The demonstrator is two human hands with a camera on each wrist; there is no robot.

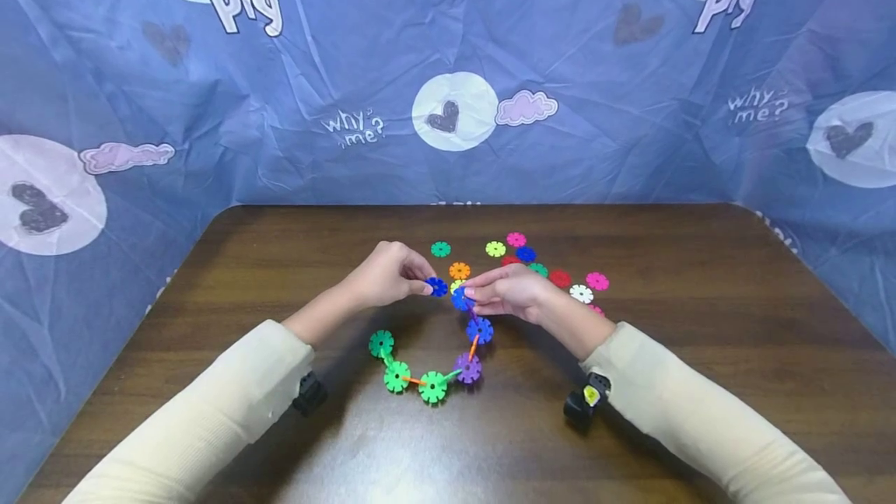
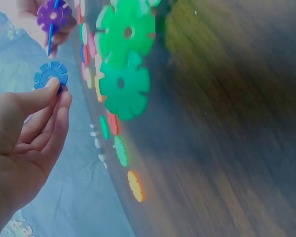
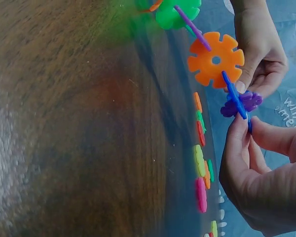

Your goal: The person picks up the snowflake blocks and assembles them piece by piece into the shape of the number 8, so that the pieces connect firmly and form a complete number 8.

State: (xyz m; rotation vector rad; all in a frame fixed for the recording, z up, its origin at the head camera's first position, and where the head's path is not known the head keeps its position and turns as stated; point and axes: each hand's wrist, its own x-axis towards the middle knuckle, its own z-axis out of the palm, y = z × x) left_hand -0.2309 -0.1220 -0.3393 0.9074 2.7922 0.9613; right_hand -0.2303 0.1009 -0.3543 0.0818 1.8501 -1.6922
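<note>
Head view: left hand (image 1: pixel 392 276) pinches blue disc (image 1: pixel 439 286) well inside table edge (image 1: pixel 336 209).

Loose notched discs (image 1: pixel 560 278) lie on the table (image 1: pixel 672 255) behind the disc chain (image 1: pixel 427 392), with the cloth backdrop (image 1: pixel 392 45) behind them.

The near middle is barred by the chain of discs (image 1: pixel 437 395), which is flanked by both sleeves (image 1: pixel 217 395). Only a narrow gap is allowed between the right hand (image 1: pixel 507 292) and the blue disc (image 1: pixel 437 287) pinched by the left hand (image 1: pixel 392 276). Beyond the right hand, passage is cluttered by loose discs (image 1: pixel 560 278). Wider room is offered by the surface (image 1: pixel 679 255) at far left and right, bounded by the cloth (image 1: pixel 392 169).
</note>
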